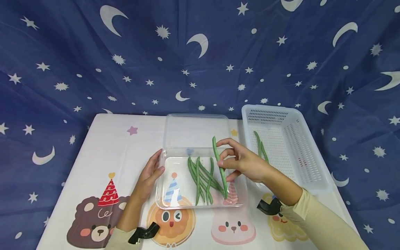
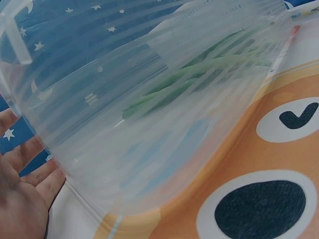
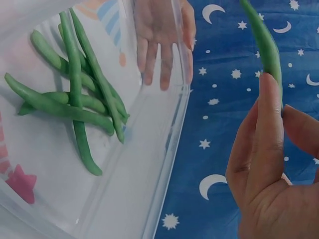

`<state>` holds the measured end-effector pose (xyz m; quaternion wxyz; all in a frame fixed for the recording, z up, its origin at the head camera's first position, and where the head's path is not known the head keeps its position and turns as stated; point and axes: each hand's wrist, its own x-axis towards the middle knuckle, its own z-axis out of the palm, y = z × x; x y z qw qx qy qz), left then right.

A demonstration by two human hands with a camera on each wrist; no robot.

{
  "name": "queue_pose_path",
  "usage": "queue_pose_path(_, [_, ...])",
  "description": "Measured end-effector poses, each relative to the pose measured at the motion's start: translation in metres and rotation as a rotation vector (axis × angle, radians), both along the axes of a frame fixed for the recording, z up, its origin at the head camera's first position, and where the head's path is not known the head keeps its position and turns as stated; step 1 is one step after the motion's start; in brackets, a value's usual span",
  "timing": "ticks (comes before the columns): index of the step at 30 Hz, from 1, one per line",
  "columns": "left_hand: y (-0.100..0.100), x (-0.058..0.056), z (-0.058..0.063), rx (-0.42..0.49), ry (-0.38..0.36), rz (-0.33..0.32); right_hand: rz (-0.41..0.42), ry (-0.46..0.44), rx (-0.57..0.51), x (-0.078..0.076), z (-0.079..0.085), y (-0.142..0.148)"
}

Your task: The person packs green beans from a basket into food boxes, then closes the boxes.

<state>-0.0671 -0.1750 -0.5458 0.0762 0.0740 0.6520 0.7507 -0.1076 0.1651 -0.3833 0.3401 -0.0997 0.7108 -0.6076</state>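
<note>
Right hand (image 1: 242, 161) pinches a green bean (image 1: 223, 177) near mid-length, right of frame centre, its long axis running steeply upper left to lower right over the clear box (image 1: 181, 165), whose left wall the farther left hand (image 1: 149, 177) touches with straight fingers.

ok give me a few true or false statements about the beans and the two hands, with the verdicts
1. The right hand holds a green bean. True.
2. The left hand also holds a bean. False: it is at the side of the clear box and holds no bean.
3. Several beans lie inside the clear box, some crossing others. True.
4. The pale basket has no beans in it. False: beans lie near its left side.
5. In the head view, the pale basket stands right of the clear box. True.
6. The blue cloth is plain. False: moons and stars are printed on it.
</note>
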Motion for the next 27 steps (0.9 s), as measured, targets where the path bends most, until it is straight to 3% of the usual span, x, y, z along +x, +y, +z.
queue_pose_path(7, [0.002, -0.002, 0.0, 0.008, 0.005, -0.008, 0.023, 0.017, -0.009, 0.0, 0.001, 0.001])
queue_pose_path(15, [0.001, 0.0, -0.001, -0.01, 0.004, 0.002, -0.053, 0.029, 0.002, -0.003, 0.01, 0.016])
queue_pose_path(27, [0.001, 0.0, 0.0, -0.012, 0.006, -0.001, -0.243, 0.099, 0.045, -0.04, 0.024, 0.079])
